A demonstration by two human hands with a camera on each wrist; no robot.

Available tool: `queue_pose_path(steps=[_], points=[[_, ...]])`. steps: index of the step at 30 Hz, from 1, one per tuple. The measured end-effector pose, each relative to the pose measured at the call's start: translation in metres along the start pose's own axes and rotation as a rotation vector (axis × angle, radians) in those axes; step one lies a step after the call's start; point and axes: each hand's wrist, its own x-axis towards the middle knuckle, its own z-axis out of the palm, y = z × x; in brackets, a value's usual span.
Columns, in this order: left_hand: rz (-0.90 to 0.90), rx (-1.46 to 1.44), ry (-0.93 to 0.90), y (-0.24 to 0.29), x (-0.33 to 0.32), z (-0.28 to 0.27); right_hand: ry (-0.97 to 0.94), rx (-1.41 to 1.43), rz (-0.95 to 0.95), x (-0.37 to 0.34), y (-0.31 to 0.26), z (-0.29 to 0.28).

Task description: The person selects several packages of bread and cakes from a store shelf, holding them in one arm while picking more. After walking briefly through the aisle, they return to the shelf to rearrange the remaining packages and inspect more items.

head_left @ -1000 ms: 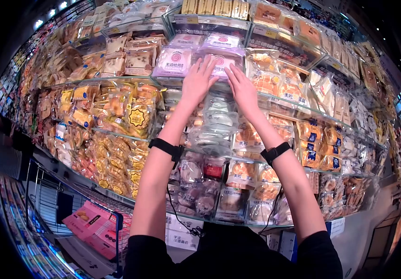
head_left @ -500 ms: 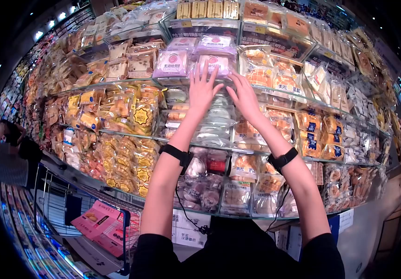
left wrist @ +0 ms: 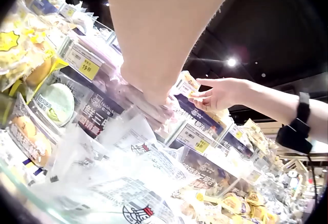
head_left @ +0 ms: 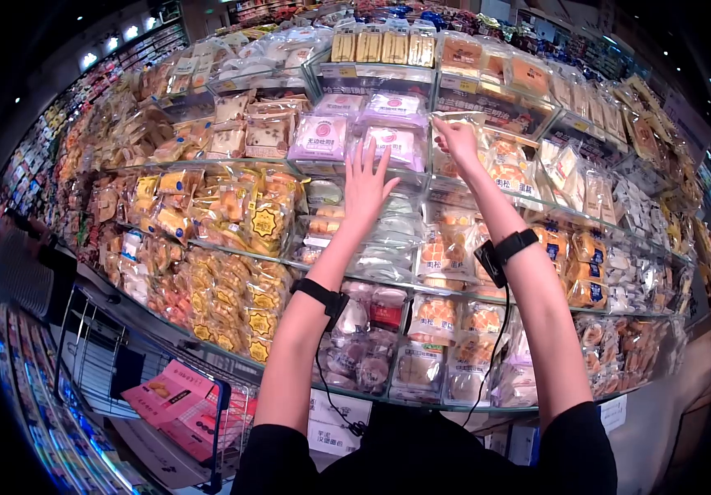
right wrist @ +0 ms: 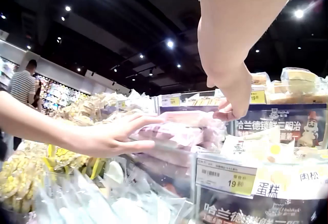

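From over the person's head, I can see the right hand has just come away. Half a second ago both hands were together at the front purple pack; now this one is up and off to the right, beside the bun bags. Its fingers are loosely bent, with nothing I can make out in them. The left hand has stayed put, fingers spread apart, tips over the near side of that pack. The pack lies at the front of its stack on the glass shelf, just beside another purple pack.

From the left wrist, the forearm blocks its own fingers, so I can't tell there how firmly they rest. The right hand shows plainly, raised, fingers half bent.

From the right wrist, the left fingers reach out nearly straight along the purple stack, clamped on nothing. The right fingertips hang by the stack's other end, above the price tag; whether they touch the wrapping I can't tell.

As I read it, two-handed handling has given way to the left hand alone minding the pack, leaving the right free.
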Motion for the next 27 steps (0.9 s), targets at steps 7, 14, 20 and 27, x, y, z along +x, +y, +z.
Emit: queue_pose_path(steps=[7,14,20,27], points=[[-0.025,-0.016,-0.070,-0.011,0.004,0.013,0.002,-0.134,0.118,0.076,0.007,0.061],[0.003,-0.037,-0.070,-0.011,0.016,0.012,-0.127,0.609,0.121,0.039,-0.057,0.012],[0.007,-0.044,0.011,-0.012,0.028,0.024,-0.125,0.781,-0.011,0.014,-0.052,-0.052],[-0.016,-0.141,-0.054,-0.020,0.042,0.028,-0.123,0.787,0.001,-0.002,-0.030,-0.063]])
